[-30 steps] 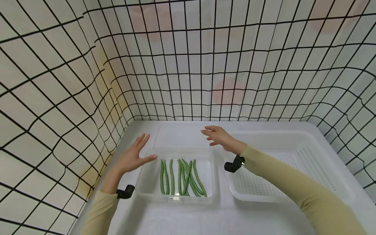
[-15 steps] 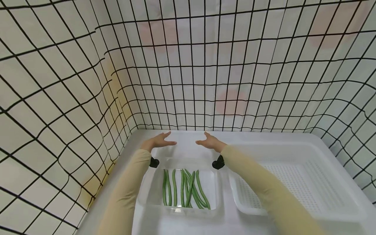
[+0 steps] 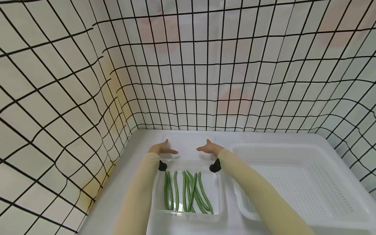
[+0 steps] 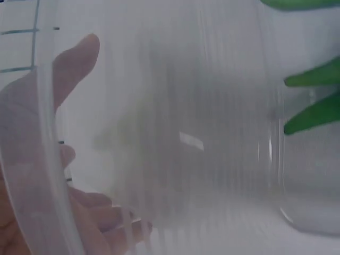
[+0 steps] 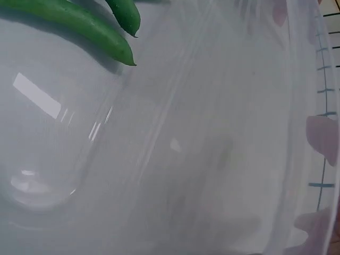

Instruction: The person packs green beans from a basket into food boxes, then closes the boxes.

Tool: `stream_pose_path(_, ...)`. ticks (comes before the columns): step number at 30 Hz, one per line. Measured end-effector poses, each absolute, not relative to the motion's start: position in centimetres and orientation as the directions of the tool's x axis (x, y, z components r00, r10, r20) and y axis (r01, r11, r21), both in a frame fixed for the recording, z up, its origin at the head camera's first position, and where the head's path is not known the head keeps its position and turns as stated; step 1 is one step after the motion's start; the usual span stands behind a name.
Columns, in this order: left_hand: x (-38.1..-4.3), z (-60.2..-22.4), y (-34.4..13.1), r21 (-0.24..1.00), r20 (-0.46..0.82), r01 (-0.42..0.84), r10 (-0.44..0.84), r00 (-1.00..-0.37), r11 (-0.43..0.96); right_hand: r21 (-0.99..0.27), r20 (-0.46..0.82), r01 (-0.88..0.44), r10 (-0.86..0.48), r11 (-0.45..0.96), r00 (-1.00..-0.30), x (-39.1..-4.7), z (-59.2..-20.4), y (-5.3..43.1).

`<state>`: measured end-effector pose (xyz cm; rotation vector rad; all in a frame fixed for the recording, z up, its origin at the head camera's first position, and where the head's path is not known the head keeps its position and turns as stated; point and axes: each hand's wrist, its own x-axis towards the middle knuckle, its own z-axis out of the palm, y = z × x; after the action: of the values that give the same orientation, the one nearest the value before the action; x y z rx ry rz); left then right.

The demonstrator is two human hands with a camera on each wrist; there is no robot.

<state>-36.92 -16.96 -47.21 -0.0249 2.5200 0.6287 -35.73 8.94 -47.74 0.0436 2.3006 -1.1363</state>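
A clear plastic box (image 3: 188, 217) stands on the white table and holds several green beans (image 3: 192, 192) lying lengthwise. Behind it is a faint, flat, whitish rectangular piece (image 3: 186, 143), hard to tell from the table. My left hand (image 3: 162, 148) is at that piece's left side, thumb spread from the fingers. At its right side is my right hand (image 3: 210, 148), the thumb likewise apart. Contact with the piece cannot be made out. Through the box's clear wall, the left wrist view shows the left hand (image 4: 79, 207) with loosely bent fingers and nothing visible between them.
To the right stands a white perforated basket (image 3: 293, 186), partly behind the right sleeve (image 3: 258, 192). Black wire mesh (image 3: 205, 71) rises at the back and both sides, with pale cloth behind it. Both forearms reach past the clear box.
From beside the box, my left hand has reached forward to behind it. The right hand has also ended up behind the box. The head view has tilted up a little; the beans lie as before.
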Motion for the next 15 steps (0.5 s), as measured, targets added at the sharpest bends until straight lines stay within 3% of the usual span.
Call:
stream_pose_path(6, -37.15, -46.69, -16.67, 0.451, -0.458, -0.131, 0.104, -0.883, 0.883, -0.751, -0.496, 0.300, -0.201, 0.589, -0.845, -35.94, -47.20, 8.89)
stream_pose_path(15, -36.82, -47.57, -17.45, 0.615, -0.397, -0.180, 0.104, -0.912, 0.768, -0.782, -0.499, 0.331, -0.214, 0.528, -0.839, -35.34, -47.15, 9.39)
